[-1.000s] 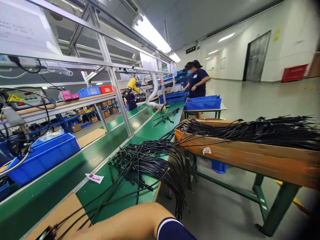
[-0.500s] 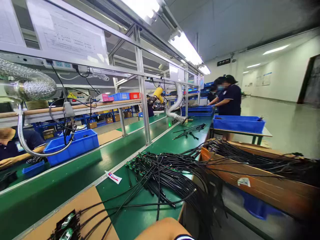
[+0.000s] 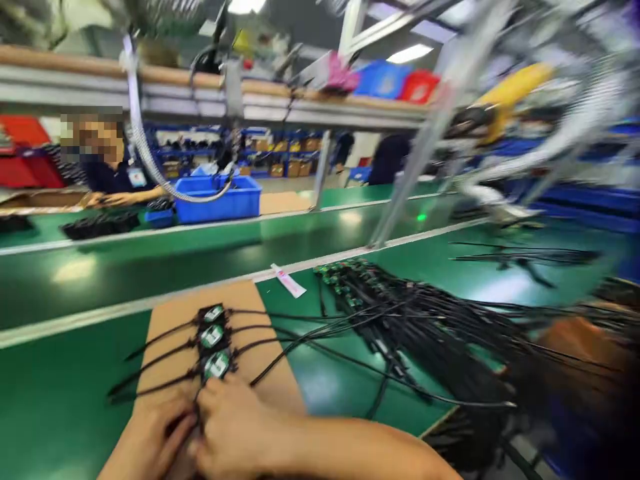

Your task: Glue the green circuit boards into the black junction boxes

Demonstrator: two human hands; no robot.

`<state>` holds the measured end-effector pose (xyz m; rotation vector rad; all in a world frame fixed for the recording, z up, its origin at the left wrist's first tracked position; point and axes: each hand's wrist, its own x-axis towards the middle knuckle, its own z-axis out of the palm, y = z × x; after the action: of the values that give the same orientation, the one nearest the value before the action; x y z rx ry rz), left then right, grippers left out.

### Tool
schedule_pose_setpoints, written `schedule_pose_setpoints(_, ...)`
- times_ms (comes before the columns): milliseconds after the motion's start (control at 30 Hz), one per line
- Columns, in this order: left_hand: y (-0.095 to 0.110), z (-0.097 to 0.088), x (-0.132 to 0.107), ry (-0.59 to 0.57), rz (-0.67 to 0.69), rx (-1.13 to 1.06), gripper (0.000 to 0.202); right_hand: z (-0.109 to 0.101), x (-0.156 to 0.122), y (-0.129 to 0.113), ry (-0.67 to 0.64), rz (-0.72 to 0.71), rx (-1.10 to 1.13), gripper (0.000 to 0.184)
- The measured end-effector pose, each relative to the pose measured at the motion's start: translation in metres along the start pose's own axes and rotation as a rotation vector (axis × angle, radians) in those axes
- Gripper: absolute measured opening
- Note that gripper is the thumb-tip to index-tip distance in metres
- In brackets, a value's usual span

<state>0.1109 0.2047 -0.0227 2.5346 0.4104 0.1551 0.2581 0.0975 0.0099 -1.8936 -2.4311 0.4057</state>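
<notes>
My left hand and my right hand meet at the near edge of a brown cardboard sheet on the green bench. Their fingers are curled together around a small black part with cables; motion blur hides the details. Just beyond the fingers lie three black cable modules with green boards in a row, their black cables running left and right. A large heap of black cables with green ends spreads to the right of the sheet.
A green conveyor belt runs across behind the bench. Beyond it a person sits by a blue bin. A small white tube lies by the cardboard. Shelf rails and hoses hang overhead.
The view has swung left and down from the aisle to the bench. Both hands and the row of modules on the cardboard have come into view.
</notes>
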Motion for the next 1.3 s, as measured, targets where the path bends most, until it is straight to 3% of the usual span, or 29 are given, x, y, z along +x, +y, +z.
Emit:
schedule_pose_setpoints(100, 0.002, -0.010, 0.000, -0.004, 0.001, -0.067, 0.025, -0.022, -0.021, 0.010, 0.084, 0.051, 0.152, 0.038)
schedule_pose_setpoints(200, -0.001, -0.028, 0.006, -0.028, -0.058, -0.123, 0.016, -0.031, -0.034, 0.041, 0.210, -0.008, 0.315, 0.024)
schedule_pose_setpoints(300, -0.013, -0.038, 0.020, 0.079, -0.093, -0.053, 0.016, -0.026, -0.032, 0.080, 0.358, 0.102, 0.340, 0.022)
schedule_pose_setpoints(467, -0.027, -0.030, 0.039, 0.046, -0.070, -0.021, 0.012, -0.002, -0.018, 0.118, 0.292, 0.159, 0.381, 0.017)
schedule_pose_setpoints(600, -0.020, -0.033, 0.032, 0.062, -0.117, -0.180, 0.011, -0.011, -0.029, 0.110, 0.296, 0.051, 0.403, 0.015)
schedule_pose_setpoints(800, -0.010, -0.041, 0.034, 0.095, -0.135, -0.110, 0.025, -0.047, -0.032, 0.090, -0.014, 0.078, 0.288, 0.027)
schedule_pose_setpoints(967, -0.005, -0.035, 0.052, 0.092, -0.032, 0.085, 0.024, -0.050, -0.016, 0.089, -0.203, 0.102, 0.283, 0.030)
schedule_pose_setpoints(1133, -0.005, -0.031, 0.061, 0.115, 0.033, 0.196, 0.020, -0.048, -0.005, 0.088, -0.262, 0.113, 0.234, 0.032)
schedule_pose_setpoints(1300, -0.008, -0.029, 0.062, 0.033, -0.030, 0.174, 0.015, -0.046, 0.001, 0.086, -0.198, 0.143, 0.329, 0.024)
